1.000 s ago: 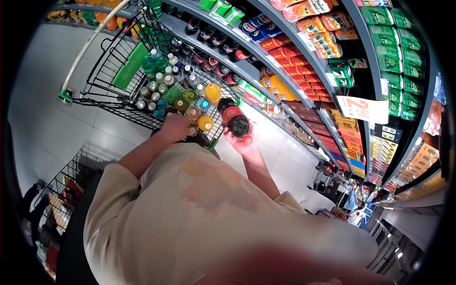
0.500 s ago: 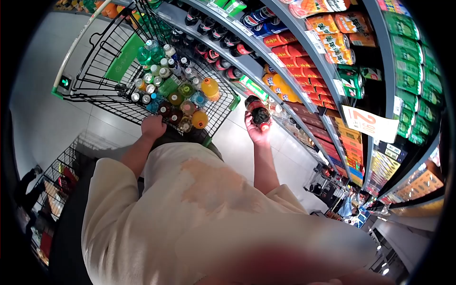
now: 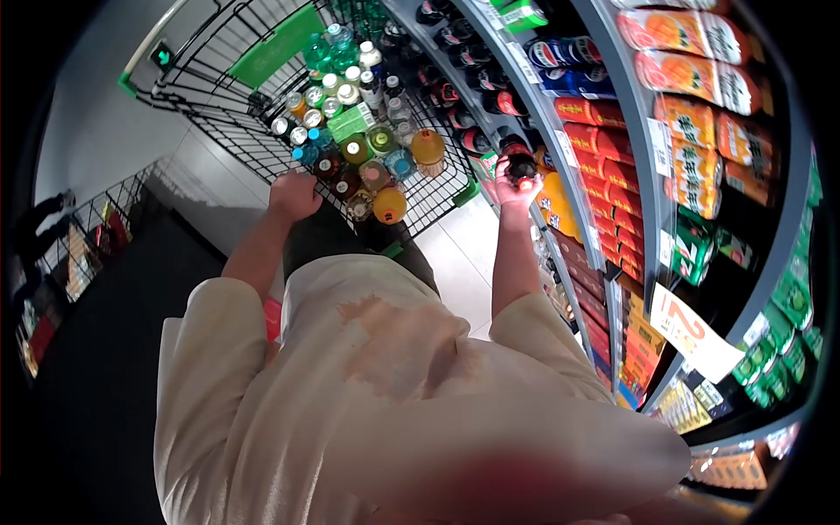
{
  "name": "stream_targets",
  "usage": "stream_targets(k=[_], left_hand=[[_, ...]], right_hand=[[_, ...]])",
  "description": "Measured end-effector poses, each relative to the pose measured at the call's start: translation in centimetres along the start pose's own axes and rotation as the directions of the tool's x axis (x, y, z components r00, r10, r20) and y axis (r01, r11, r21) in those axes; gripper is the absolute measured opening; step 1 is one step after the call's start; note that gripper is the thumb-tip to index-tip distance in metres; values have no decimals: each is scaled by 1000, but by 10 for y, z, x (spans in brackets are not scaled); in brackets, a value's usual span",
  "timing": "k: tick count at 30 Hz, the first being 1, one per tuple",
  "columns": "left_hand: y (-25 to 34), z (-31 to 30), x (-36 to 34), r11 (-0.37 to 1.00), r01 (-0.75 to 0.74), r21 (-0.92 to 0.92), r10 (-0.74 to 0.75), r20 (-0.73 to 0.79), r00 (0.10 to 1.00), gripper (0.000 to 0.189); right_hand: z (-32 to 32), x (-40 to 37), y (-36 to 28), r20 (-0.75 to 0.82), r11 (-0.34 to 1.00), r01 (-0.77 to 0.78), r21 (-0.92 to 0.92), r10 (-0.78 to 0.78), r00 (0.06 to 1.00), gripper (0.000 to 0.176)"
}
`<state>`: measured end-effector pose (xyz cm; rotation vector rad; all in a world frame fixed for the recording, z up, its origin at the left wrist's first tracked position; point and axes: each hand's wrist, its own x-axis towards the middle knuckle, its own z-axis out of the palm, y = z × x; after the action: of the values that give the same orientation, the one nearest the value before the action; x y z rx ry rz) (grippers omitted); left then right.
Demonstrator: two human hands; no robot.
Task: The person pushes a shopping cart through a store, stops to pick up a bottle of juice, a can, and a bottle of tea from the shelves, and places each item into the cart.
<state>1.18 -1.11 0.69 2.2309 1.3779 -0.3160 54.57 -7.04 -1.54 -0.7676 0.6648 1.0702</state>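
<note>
My right hand (image 3: pixel 514 186) is wrapped round a dark cola bottle (image 3: pixel 520 164) with a red cap, which points toward me. The bottle is at the front of the drinks shelf, beside other dark bottles. My left hand (image 3: pixel 296 194) is a closed fist at the near edge of the shopping cart (image 3: pixel 229 131); what it grips is hidden. Inside the cart stand several bottles, among them an orange one (image 3: pixel 389 206), green ones (image 3: pixel 343 54) and a blue-capped one (image 3: pixel 305 155).
Shelves on the right hold red cans (image 3: pixel 600 142), blue cans (image 3: pixel 564 52), orange cans (image 3: pixel 691 122) and green cans (image 3: pixel 792 297). A price sign (image 3: pixel 694 332) sticks out from a shelf edge. Another wire basket (image 3: pixel 92 241) is at the far left.
My right hand has carried the cola bottle up and right to the shelf. My left hand is slightly higher and further right. The view has turned, so cart and shelves appear shifted.
</note>
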Motion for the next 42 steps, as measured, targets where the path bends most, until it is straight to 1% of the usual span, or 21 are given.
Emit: stream_targets(k=[2,8,11,14,15,16,18,20,21,22,24,25,26,28,31,34,36,38,40,41,42], left_hand=[[-2,4,0,1000,14,-16,-14,16,1000,25],[2,-5,5,996,58,62,-66,137,988,26],[2,-2,4,998,46,46,-50,69,996,23],[3,-5,3,997,32,67,-36,73,997,22],[2,-4,3,997,29,70,-34,73,997,22],[1,-4,3,997,24,74,-29,72,997,22],[2,-4,6,996,31,81,-38,85,996,22],[3,-4,6,994,67,89,-77,114,990,22],[4,-5,7,993,69,98,-81,129,988,23],[5,-7,7,992,71,107,-86,143,986,24],[6,-7,7,991,68,115,-86,156,984,25],[5,-6,7,991,63,115,-80,154,985,25],[5,-6,7,992,57,116,-74,150,986,25],[4,-6,8,993,47,112,-63,144,988,25],[3,-6,7,995,41,95,-55,147,988,25],[1,-6,7,996,42,73,-53,152,987,27],[-1,-5,7,997,43,57,-51,149,988,28],[-1,-4,6,998,43,39,-48,134,990,29],[-1,-3,4,998,37,45,-43,121,992,30],[-1,-2,4,998,33,49,-38,114,993,30],[-3,0,4,999,16,50,-21,120,993,30]], right_hand=[[13,31,-5,-15,1000,22,2,-22,1000,67],[28,103,-33,3,985,-102,137,103,995,54],[32,124,-44,-5,977,-142,159,145,989,53],[41,126,-51,-31,928,-287,240,302,953,54],[43,129,-55,-54,876,-342,341,382,923,55],[41,134,-53,-80,925,-262,274,293,953,56],[43,139,-55,-94,886,-338,317,384,919,53],[48,141,-57,-74,903,-326,279,359,930,50],[45,158,-70,-144,846,-403,351,474,869,50],[50,154,-75,-152,807,-415,420,513,845,53],[63,161,-87,-256,727,-461,509,639,725,54],[60,169,-92,-211,721,-501,479,648,732,53],[40,202,-107,-48,677,-608,413,683,728,46],[44,203,-105,-47,856,-482,190,498,866,40],[30,177,-84,103,985,-77,-152,93,990,48],[20,129,-61,-75,969,-148,-199,136,988,52],[3,94,-35,-249,955,-92,-283,20,968,56],[-59,99,-23,-238,828,-63,-557,-86,967,54],[-145,104,-9,-46,504,-24,-863,-30,998,50],[-126,49,38,-156,475,-13,-880,-264,952,51],[-131,21,66,-233,449,-74,-891,-310,922,54]])
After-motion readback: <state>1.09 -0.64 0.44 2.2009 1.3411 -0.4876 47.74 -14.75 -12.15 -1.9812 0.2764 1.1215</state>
